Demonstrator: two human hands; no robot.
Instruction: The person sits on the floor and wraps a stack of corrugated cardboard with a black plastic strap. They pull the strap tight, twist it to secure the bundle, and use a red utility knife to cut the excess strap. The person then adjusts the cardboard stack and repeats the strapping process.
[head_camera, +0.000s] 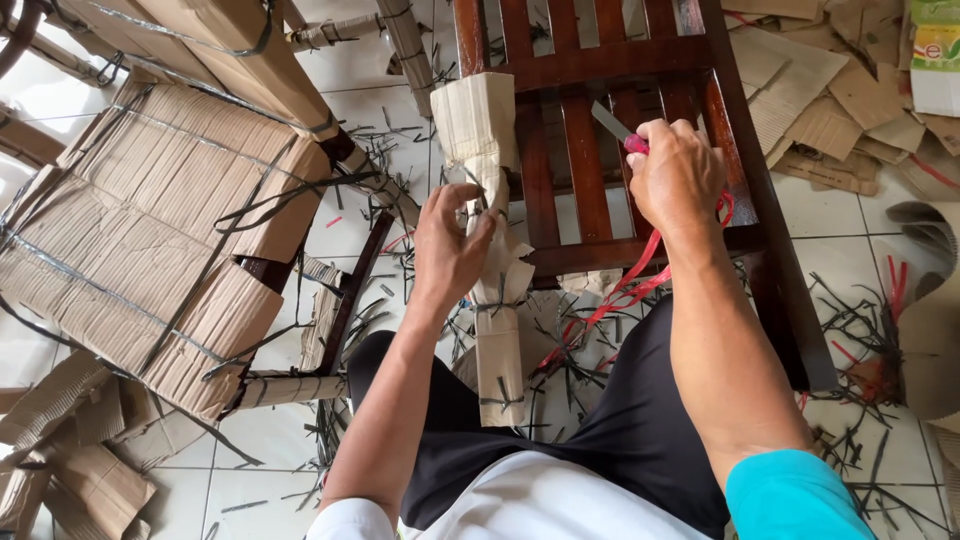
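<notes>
— Head view: how far along are you looking with this wooden chair frame (600, 120)?

— Partway, I'd judge. Your left hand (447, 243) is pinching the cardboard wrapping (490, 200) on the frame's left-hand post, its grip closed on the cardboard just where a black strap (497, 303) is crossing it. Your right hand (675, 180) is holding a small knife (612, 126), grip clamped round the pink handle, the blade pointing up over the slats, with a red plastic string (620, 290) trailing down from that hand toward your lap.

— So what's already off?

— The slats and the right-hand rail are showing bare dark wood. Cut bits of black strap and torn cardboard pieces (820, 110) are lying across the tiled floor (860, 210), thickest along its right side.

— And what's left?

— That one post is sitting wrapped from near the top crossbar down to your knees, several straps binding it. I can't tell whether the knife has reached them. A second wrapped piece (150, 240), fully covered in cardboard and straps, is lying at the floor's left edge, looking untouched.
</notes>
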